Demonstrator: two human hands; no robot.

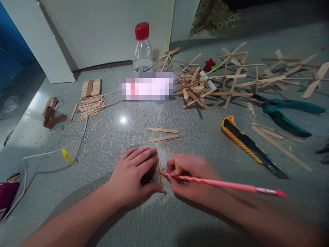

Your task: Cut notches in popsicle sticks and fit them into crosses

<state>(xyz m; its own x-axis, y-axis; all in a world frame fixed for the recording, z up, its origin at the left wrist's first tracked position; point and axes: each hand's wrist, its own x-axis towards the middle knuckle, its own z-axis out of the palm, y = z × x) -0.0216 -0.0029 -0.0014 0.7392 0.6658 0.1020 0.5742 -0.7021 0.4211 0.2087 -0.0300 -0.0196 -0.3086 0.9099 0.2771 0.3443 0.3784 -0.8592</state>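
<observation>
My left hand [136,169] presses a wooden stick [160,171] down on the grey surface, its thumb at the near end and its fingertips at the far end. A ruler-like strip seems to lie along the stick, partly hidden by that hand. My right hand [189,173] is closed on a pink pencil [221,183], whose tip touches or nearly touches the stick's right edge. Just beyond the hands lie two loose sticks, the upper one [162,130] and the lower one [163,138].
A yellow-black cutter [241,142] and green-handled pliers [285,109] lie right. Joined stick frames [231,77] spread across the back right. A red-capped bottle [143,51] stands behind a blurred bright object [149,86]. Stick bundles [91,88], brown scraps [52,115] and a white cable [86,120] are left.
</observation>
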